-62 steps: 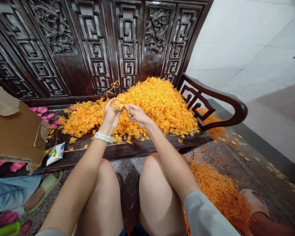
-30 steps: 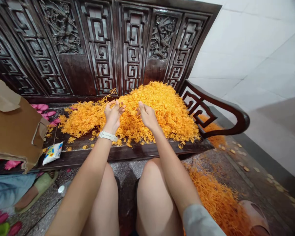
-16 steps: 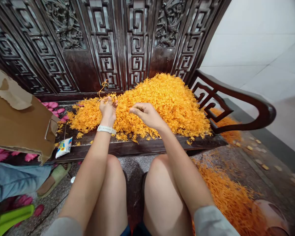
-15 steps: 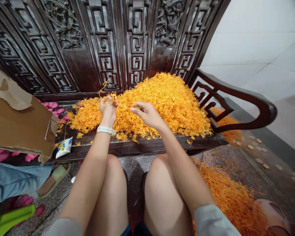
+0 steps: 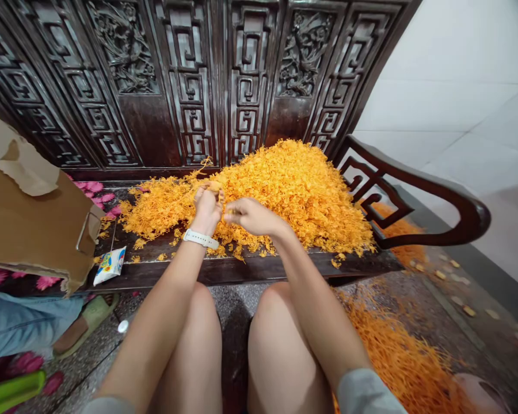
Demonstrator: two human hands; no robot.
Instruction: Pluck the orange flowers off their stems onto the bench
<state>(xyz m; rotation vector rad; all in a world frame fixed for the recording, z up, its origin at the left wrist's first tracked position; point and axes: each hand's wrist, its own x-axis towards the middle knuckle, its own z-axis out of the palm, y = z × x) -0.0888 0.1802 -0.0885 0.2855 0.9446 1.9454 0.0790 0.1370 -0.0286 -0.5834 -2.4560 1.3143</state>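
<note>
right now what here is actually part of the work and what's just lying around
Part of the work:
left hand
right hand
orange shreds, heaped on the wooden bench

Just lying around:
torn cardboard
small printed packet
green sandal
</note>
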